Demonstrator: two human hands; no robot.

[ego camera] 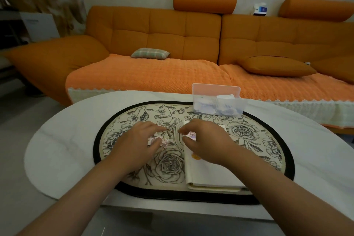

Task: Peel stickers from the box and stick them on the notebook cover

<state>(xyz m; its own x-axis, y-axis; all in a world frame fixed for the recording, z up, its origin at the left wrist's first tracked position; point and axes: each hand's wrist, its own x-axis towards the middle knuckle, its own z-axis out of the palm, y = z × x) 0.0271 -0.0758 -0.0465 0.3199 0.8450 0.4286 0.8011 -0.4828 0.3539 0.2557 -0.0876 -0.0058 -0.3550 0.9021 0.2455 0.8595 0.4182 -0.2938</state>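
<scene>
- Now the left hand (142, 141) pinches a sticker sheet (163, 141) on the flowery mat (122, 120).
- Right hand (205, 140) pinches a small sticker (192, 134) over the notebook (210, 175).
- Sticker box (218, 103) sits behind them on the table (63, 151).

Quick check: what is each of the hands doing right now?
Left hand: pinches a sticker paper low over the mat.
Right hand: pinches a small sticker over the notebook.

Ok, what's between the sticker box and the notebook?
Only a narrow bare strip of floral mat separates the box from the notebook, in the head view. The right hand, pinching a sticker, covers the notebook's far end.
</scene>
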